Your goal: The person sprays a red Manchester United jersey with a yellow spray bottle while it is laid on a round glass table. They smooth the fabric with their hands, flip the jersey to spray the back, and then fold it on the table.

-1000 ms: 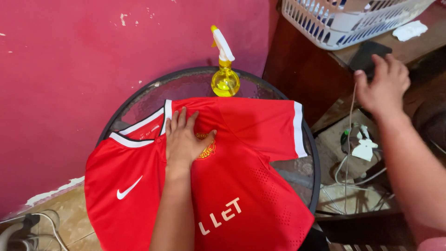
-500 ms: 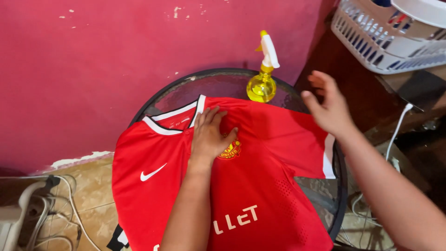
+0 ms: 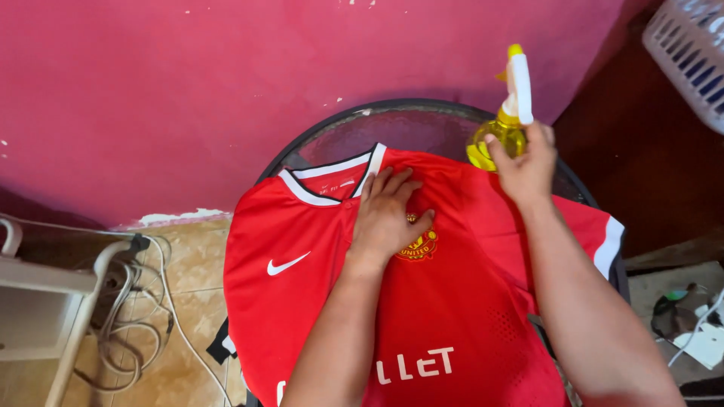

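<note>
In the middle of the head view, a red football shirt (image 3: 452,301) lay spread front-up over a round glass table (image 3: 354,128), w/ white-and-black collar toward the top centre and one white-edged sleeve hanging off at the right. The left hand (image 3: 385,218) lay flat on the chest of the shirt, fingers spread & open, palm down just left of the crest, not gripping anything. The right hand (image 3: 524,166), upper right of centre, was closed round a yellow spray bottle (image 3: 501,132) w/ white trigger head; the bottle stood upright at the far edge of the shirt, near the table rim. Behind the table ran a pink wall (image 3: 226,75), paint chipped at the bottom. Lower left of the frame: tiled floor, a tangle of grey cables (image 3: 128,301) beside a white frame. Top right corner: part of a white laundry basket (image 3: 690,53) on dark wood furniture.
</note>
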